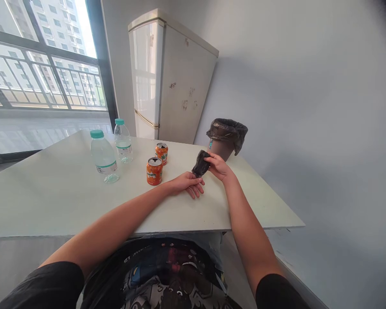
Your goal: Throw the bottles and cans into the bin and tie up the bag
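Note:
A folded black plastic bag (200, 163) stands up from the white table (51, 193). My right hand (218, 166) grips its upper right side with closed fingers. My left hand (188, 183) lies on the table at the bag's base, its fingers stretched out and touching the bag's lower end. Two orange soda cans (154, 171) (161, 153) stand just left of my hands. Further left are two clear water bottles (104, 156) (123, 141) with green caps.
A small bin lined with a black bag (227, 136) stands past the table's far right corner. A white fridge (167, 81) stands against the wall behind. A large window is at the left. The table's right edge runs close to my right arm.

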Motion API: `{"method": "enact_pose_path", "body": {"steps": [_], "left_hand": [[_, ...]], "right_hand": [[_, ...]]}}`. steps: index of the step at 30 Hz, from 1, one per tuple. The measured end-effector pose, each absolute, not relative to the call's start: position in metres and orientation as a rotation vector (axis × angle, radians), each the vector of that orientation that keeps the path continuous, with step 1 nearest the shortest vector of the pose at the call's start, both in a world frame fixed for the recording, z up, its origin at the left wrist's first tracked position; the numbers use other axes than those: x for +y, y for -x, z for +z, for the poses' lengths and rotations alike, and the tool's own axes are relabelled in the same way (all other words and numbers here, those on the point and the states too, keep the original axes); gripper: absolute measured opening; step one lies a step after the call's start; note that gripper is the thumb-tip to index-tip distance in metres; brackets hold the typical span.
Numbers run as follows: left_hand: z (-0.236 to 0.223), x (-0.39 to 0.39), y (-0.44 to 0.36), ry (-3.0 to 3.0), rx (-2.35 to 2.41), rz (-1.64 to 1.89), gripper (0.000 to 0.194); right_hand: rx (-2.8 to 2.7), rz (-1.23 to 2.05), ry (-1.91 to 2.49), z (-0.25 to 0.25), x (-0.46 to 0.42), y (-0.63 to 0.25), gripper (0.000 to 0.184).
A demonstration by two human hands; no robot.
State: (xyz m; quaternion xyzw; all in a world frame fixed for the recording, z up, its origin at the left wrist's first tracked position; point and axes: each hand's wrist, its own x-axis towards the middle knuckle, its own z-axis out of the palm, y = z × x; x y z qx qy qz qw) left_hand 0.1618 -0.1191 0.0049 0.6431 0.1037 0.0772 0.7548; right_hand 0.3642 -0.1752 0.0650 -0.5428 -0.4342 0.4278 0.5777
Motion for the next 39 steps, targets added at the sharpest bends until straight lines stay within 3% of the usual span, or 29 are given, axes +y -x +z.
{"method": "enact_pose_path", "body": {"steps": [4,14,30,39], "left_hand": [[0.000,-0.118,-0.162,-1.565,0.322,0.150,0.061],[-0.007,-0.120,-0.170,-1.720,0.323,0.158,0.021],[-0.007,-0.120,-0.167,-1.759,0.332,0.152,0.015],[-0.008,-0.120,-0.165,-1.893,0.290,0.147,0.018]], "right_hand": [[-0.972,0.896,1.458,0.068,-0.179,-0.382,0.043],[-0.946,0.822,1.950,0.056,-0.276,-0.485,0.050],[-1.105,0.150,2.001,0.047,-0.306,-0.540,0.044],[-1.341,-0.518,1.974,0.120,-0.229,-0.498,0.022]]}}
